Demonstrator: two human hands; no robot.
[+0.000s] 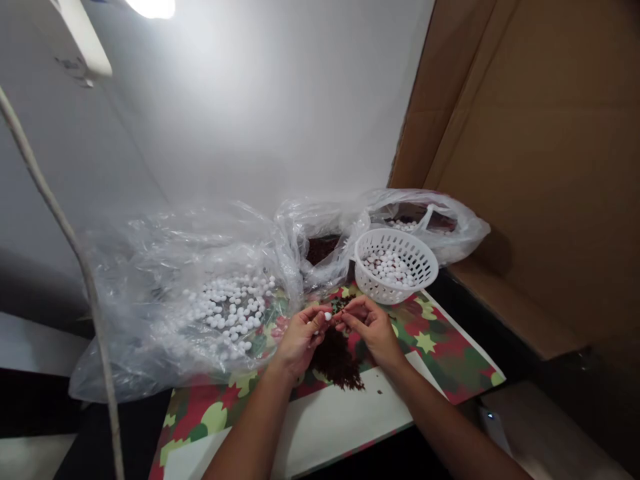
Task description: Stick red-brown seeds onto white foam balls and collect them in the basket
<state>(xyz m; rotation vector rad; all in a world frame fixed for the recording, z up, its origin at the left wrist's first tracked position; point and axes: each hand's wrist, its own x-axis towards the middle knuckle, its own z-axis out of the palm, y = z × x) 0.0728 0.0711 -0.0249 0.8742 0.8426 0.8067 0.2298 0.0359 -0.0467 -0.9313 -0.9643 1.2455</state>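
My left hand (300, 337) pinches a small white bead-like piece (327, 316) at its fingertips. My right hand (371, 327) is closed in a pinch just to the right of it, fingertips almost touching the piece; what it holds is too small to make out. Both hands hover over a pile of dark brown crumbly material (337, 363) lying on a red, green and yellow patterned sheet (450, 360). A white plastic basket (423, 257) with several white pieces stands just beyond my right hand.
A big clear plastic bag (165, 280) full of white pieces lies at the left. Two more clear bags (450, 223) sit behind the basket, one with dark material (320, 248). A cardboard wall (525, 167) rises at right. A pale cord (75, 253) hangs at left.
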